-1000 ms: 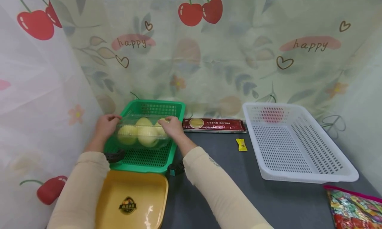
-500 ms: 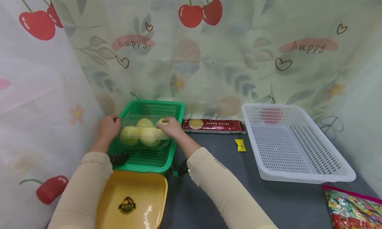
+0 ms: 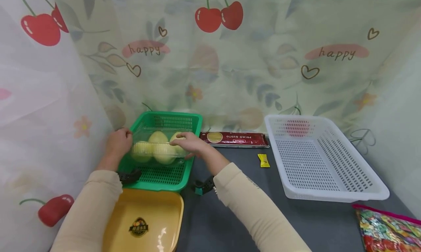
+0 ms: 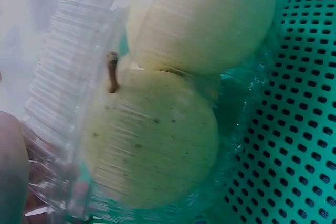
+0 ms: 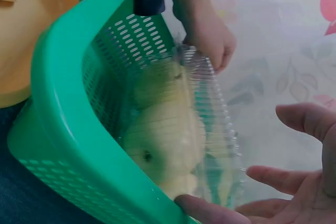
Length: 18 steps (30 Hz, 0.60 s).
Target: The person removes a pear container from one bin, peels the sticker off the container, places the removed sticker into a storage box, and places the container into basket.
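A clear plastic clamshell box (image 3: pixel 141 160) of pale yellow-green pears (image 3: pixel 164 153) is in the green basket (image 3: pixel 144 188), its left end near the rim. In the left wrist view, one pear (image 4: pixel 152 135) shows a brown stem through the plastic. My left hand (image 3: pixel 119 144) grips the box's left end with curled fingers; the right wrist view also shows this left hand (image 5: pixel 212 40) at the far end. At the right end, my right hand (image 3: pixel 194 144) has its fingers spread. In the right wrist view, that hand (image 5: pixel 299 182) has thumb and fingers apart, fingertips by the box and basket rim.
A yellow tray (image 3: pixel 175 208) stands in front of the basket. To the right lie a dark red PRIMO GUSTO packet (image 3: pixel 234 139) and a small yellow wrapped candy (image 3: pixel 263 160). Farther right are a white basket (image 3: pixel 332 195) and a colourful bag (image 3: pixel 389 228).
My right hand has loosened from its pinch on the box's right end, and its fingers have spread. My left hand has kept its grip, its fingers curling tighter.
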{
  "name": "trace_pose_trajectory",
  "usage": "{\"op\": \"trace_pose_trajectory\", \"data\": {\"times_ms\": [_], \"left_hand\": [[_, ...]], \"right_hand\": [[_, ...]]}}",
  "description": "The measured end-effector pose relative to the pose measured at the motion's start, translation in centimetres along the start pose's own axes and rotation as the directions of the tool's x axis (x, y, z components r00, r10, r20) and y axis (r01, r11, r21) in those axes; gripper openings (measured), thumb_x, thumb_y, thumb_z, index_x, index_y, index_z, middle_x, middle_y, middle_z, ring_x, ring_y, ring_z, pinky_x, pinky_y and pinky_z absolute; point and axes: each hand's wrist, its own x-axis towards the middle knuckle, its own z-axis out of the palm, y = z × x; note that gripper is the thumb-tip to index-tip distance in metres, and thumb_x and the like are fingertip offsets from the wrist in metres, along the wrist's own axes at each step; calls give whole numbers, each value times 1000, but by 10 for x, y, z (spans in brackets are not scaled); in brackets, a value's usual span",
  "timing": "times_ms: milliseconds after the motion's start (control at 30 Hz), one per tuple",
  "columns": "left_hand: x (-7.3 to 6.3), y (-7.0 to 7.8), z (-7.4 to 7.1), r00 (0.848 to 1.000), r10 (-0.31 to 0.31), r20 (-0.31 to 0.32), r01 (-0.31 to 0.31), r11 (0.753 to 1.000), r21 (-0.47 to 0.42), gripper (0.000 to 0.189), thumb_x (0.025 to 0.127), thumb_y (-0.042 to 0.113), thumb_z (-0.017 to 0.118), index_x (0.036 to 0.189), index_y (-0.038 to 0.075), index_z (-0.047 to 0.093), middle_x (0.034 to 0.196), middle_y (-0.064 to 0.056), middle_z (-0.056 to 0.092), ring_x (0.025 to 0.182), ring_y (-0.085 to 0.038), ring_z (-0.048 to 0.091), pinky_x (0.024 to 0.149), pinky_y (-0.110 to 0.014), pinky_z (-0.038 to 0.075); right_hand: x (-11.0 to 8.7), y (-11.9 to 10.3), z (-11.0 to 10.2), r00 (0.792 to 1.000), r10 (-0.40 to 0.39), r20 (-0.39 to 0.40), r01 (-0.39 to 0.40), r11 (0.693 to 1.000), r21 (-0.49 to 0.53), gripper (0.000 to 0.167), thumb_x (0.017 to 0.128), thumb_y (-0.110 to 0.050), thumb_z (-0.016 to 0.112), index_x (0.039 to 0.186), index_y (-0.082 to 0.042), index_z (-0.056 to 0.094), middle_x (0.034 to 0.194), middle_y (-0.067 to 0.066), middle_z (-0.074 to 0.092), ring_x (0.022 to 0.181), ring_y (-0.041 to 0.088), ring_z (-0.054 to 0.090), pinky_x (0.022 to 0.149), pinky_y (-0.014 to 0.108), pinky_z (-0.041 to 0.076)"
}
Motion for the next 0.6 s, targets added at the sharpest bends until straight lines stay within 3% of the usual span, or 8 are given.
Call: {"op": "trace_pose_trajectory", "data": {"times_ms": [233,367,500,600], "left_hand": [[4,1,-5,996,87,33,-91,986,138,35,87,7,37,106,-5,64,104,-28,64,86,-45,61,71,-52,49],[5,5,-12,996,75,41,-78,992,97,36,87,9,37,108,-4,63,104,-29,64,83,-44,61,66,-52,49],[4,11,-21,993,47,108,-55,995,77,39,91,13,34,115,-3,61,108,-27,63,70,-35,59,56,-42,46],[1,16,-29,991,40,124,-46,998,47,41,92,15,34,119,-3,59,110,-26,62,68,-30,58,55,-38,45]], "right_hand": [[-8,-3,-5,998,3,70,-7,998,62,60,93,-25,55,146,-12,29,152,8,26,140,29,27,90,50,49],[-11,-1,-8,997,-10,74,6,998,55,58,93,-26,55,144,-13,32,152,8,26,139,31,27,91,49,50],[-16,2,-15,997,-23,72,21,1000,21,56,93,-29,55,143,-14,35,151,9,30,137,33,31,94,46,48],[-22,3,-24,997,-42,63,42,999,-2,55,93,-30,55,143,-15,37,148,9,34,136,31,34,98,46,45]]}}
